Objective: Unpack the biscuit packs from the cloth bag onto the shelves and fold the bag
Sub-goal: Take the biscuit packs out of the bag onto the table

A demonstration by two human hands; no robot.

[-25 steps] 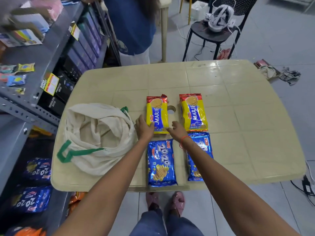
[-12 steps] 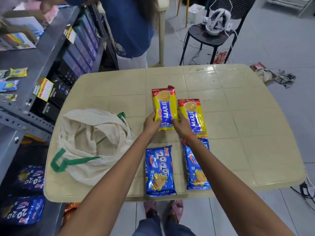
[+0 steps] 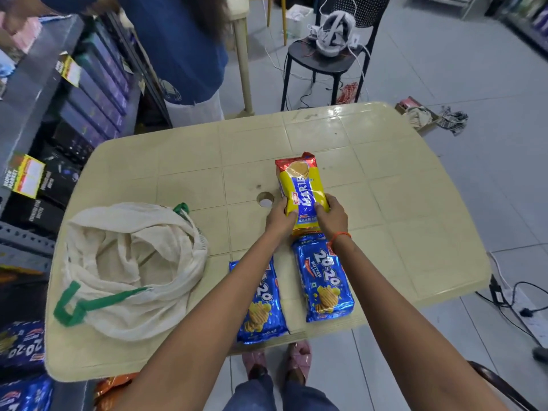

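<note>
Two yellow Marie biscuit packs (image 3: 299,185) are stacked one on the other near the middle of the beige table (image 3: 184,161). My left hand (image 3: 278,216) and my right hand (image 3: 332,215) grip the stack at its near end, one on each side. Two blue 20-20 packs lie flat at the table's near edge, one (image 3: 259,304) under my left forearm and one (image 3: 323,280) under my right wrist. The cream cloth bag (image 3: 130,262) with green handles sits slumped and open on the table's left side.
Grey metal shelves (image 3: 26,93) with boxed goods and more 20-20 packs (image 3: 20,345) stand at the left. A person in blue (image 3: 184,48) stands beyond the table's far left corner. A black chair (image 3: 326,60) with a headset and floor cables lie behind and right.
Both Marie packs were lying side by side. My hands lifted them and brought them together into one stack, shifted to the right. The view has tilted and moved.
</note>
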